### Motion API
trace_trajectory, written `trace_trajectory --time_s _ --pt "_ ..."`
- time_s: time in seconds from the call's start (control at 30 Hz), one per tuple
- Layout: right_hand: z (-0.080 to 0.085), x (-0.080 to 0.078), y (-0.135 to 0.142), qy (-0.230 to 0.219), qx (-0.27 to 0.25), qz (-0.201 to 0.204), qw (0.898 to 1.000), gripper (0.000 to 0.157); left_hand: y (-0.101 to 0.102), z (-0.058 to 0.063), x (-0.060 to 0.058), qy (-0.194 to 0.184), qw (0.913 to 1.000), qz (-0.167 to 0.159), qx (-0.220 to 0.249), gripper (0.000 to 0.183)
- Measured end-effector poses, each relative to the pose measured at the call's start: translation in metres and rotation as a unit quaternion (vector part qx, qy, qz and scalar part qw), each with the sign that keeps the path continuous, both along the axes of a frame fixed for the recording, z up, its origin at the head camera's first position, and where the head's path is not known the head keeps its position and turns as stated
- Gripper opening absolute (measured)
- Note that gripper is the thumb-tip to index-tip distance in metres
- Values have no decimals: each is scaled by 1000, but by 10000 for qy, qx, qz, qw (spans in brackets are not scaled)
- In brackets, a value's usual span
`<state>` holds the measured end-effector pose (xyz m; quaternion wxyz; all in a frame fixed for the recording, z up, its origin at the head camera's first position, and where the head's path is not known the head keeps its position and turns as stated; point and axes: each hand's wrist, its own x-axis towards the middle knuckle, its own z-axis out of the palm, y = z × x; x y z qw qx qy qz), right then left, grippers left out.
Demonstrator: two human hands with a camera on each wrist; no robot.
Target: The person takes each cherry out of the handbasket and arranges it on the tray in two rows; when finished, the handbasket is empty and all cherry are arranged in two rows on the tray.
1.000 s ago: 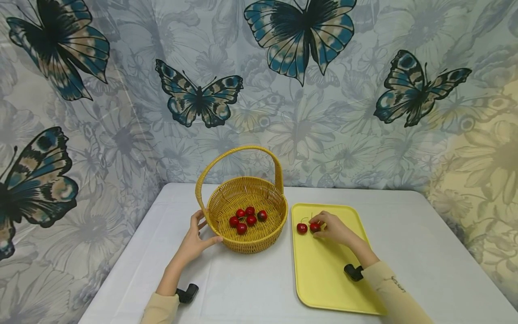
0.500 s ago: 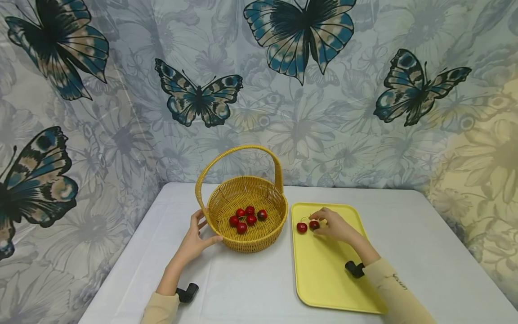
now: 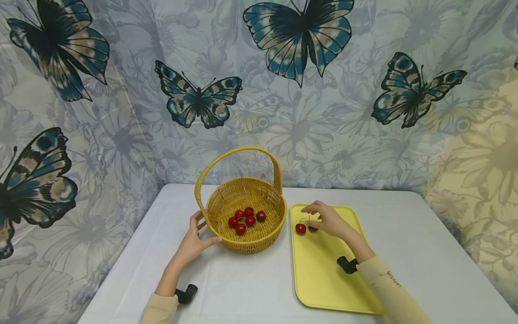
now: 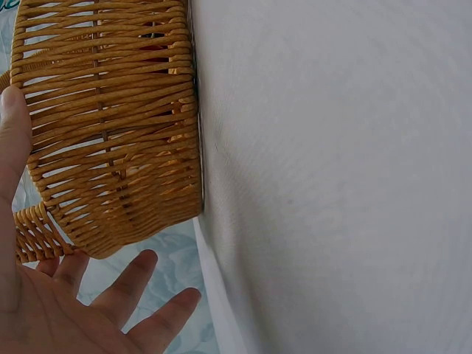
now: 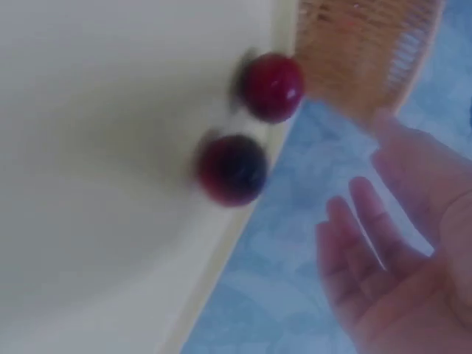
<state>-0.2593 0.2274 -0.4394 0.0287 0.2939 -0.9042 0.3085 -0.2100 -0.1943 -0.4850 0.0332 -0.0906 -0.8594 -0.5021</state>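
Observation:
A yellow woven basket with a tall arched handle stands on the table, with several red cherries inside. My left hand touches its left side. In the left wrist view the thumb lies against the basket wall, and some extended fingers stand apart from it. Two more cherries, one bright red and one darker, lie on the yellow tray near its left edge. My right hand hovers just over the darker one, partly covering it in the head view. Its fingers hold nothing.
The tray lies right of the basket on a white-covered table. Behind the table hangs a floral backdrop with butterflies. A black wrist device shows at the left wrist, another at the right.
My right hand has come away from the darker cherry, rising slightly and shifting left, and its fingers have spread. The left hand and the basket stay put.

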Motion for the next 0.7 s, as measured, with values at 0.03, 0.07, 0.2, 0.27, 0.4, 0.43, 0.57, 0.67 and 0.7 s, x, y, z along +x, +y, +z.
trace_trajectory --time_s 0.03,0.07,0.2,0.27,0.4,0.43,0.57,0.67,0.7 --pt "2 0 -3 -6 -65 -2 10000 30 0 0 0 3 10000 1 -11 104" --pt "4 0 -6 10 -112 3 9999 30 0 -1 0 6 10000 1 -37 105" --pt "12 -2 -20 192 -243 83 9995 29 0 -1 -1 12 10000 -3 -91 105" --pt "15 -4 -27 301 -305 120 9990 29 0 -1 -1 17 10000 4 -73 105" --pt "22 -7 -42 438 -426 177 9980 30 0 -2 -1 33 10000 -8 -24 105" --pt "23 -7 -45 454 -458 189 9977 31 0 -2 0 35 10000 -9 -23 105" --pt "26 -10 -59 451 -564 237 9971 30 0 -1 0 25 10000 -14 -22 105" --pt "26 -12 -70 343 -612 231 9973 29 0 0 0 15 10000 -17 -4 105" --pt "26 -13 -73 310 -602 235 9974 29 0 0 0 12 10000 -18 -5 105"
